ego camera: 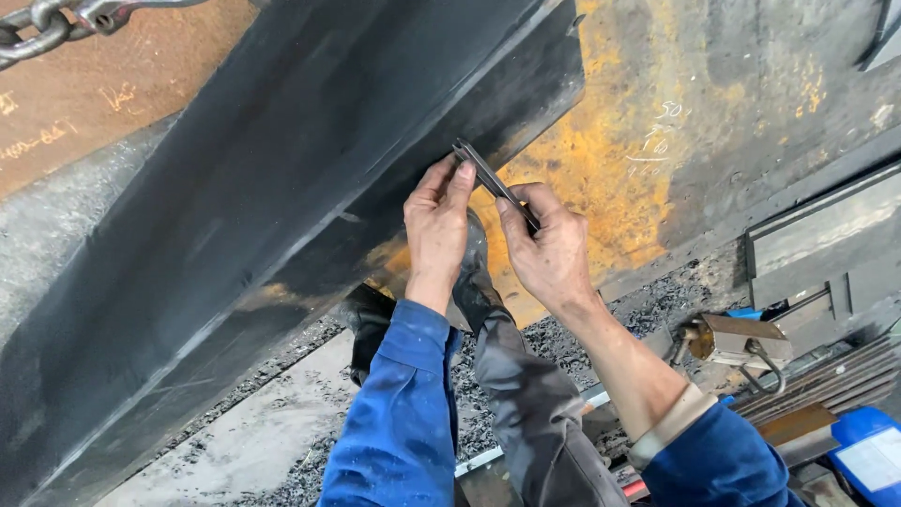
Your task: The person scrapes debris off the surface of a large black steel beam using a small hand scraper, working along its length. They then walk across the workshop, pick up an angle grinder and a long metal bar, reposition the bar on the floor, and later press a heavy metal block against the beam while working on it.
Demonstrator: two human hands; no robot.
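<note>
Both arms reach up, wrists bent. The left hand [437,225] and right hand [547,246] pinch a thin dark metal strip [492,181] between them, its upper end pressed against the black steel beam [272,197] just above.

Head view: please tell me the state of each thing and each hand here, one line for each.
Left hand: fingertips pinch the upper end of the metal strip.
Right hand: grip closed on the strip's lower end.
Thin metal strip: tilted, held against the beam's edge.
Black steel beam: slanted, hanging above the floor.
Chain: taut, at top left.
Steel plate: rusty, with chalk marks.
</note>
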